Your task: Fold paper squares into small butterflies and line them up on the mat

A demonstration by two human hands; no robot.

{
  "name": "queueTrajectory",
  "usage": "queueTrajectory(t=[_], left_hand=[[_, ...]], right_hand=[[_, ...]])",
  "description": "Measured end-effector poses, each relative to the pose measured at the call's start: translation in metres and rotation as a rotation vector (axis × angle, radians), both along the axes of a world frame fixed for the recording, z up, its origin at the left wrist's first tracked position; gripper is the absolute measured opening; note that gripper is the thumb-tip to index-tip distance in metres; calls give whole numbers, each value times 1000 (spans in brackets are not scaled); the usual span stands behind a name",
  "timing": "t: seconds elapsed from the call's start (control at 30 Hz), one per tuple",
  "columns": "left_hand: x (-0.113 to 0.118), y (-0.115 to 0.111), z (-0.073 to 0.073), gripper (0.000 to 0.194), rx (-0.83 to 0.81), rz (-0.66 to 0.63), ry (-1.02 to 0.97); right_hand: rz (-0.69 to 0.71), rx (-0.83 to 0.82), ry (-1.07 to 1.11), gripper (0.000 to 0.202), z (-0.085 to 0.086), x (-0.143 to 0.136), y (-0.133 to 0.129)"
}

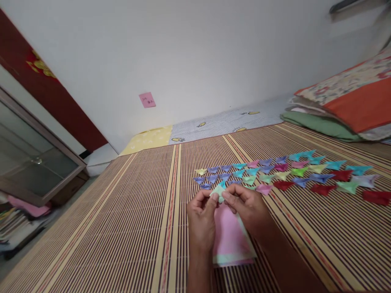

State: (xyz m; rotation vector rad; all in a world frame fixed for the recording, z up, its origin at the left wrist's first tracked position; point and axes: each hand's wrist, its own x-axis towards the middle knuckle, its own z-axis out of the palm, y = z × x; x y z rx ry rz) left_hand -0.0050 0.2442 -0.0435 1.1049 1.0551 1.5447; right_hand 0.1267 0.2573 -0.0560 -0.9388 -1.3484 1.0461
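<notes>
Between my two hands is a small piece of pale green folded paper (pixel 217 190). My left hand (pixel 202 211) pinches its left side, thumb on top. On the right side, my right hand (pixel 246 203) grips the same paper between thumb and fingers. Below them lies a stack of paper sheets (pixel 231 234), pink on top with a pale green edge showing. Beyond my hands, several folded paper figures (pixel 281 167) in blue, teal, red, pink, yellow and green stand in rows; my fingers hide a few of them.
A striped bamboo mat (pixel 137 203) covers the bed. Folded bedding with an orange and floral pillow (pixel 351 97) is piled at the right. A pink note (pixel 147 100) sticks to the white wall. At the left stands a glass-fronted cabinet (pixel 36 150).
</notes>
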Motion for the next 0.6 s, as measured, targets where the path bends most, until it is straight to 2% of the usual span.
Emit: queueTrajectory(t=[0.17, 0.33, 0.47, 0.53, 0.6], left_hand=[[-1, 0, -6, 24, 16, -17, -26], [1, -2, -1, 26, 35, 10, -18], [-5, -4, 4, 25, 10, -76, 144], [-9, -5, 6, 24, -6, -143, 238], [-10, -6, 7, 23, -15, -153, 252]], right_hand=[[41, 7, 7, 29, 0, 0, -1], [53, 35, 4, 30, 0, 0, 2], [91, 11, -74, 17, -1, 8, 5], [100, 17, -113, 17, 0, 13, 4], [113, 15, -112, 16, 3, 15, 3]])
